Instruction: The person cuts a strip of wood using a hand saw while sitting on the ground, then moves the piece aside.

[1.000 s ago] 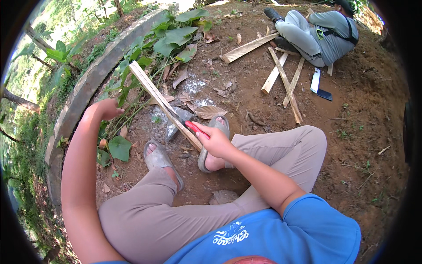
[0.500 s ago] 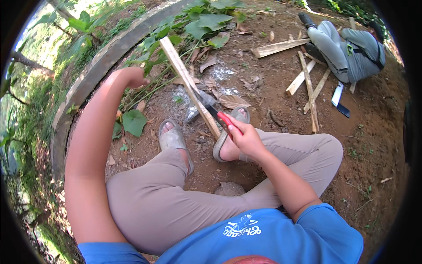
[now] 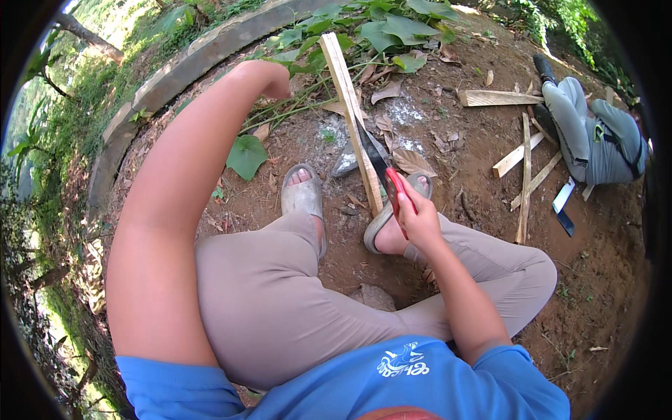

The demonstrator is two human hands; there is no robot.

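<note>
My left hand is mostly hidden behind the forearm, grip unclear. Right hand is clamped on the red-handled knife; blade lies against the wooden slat, which runs lengthwise away from me.

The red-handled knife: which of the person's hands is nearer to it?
Right. The right hand grips the knife by its red handle, blade against the wooden slat. The left hand is raised far up the slat, away from the knife.
</note>
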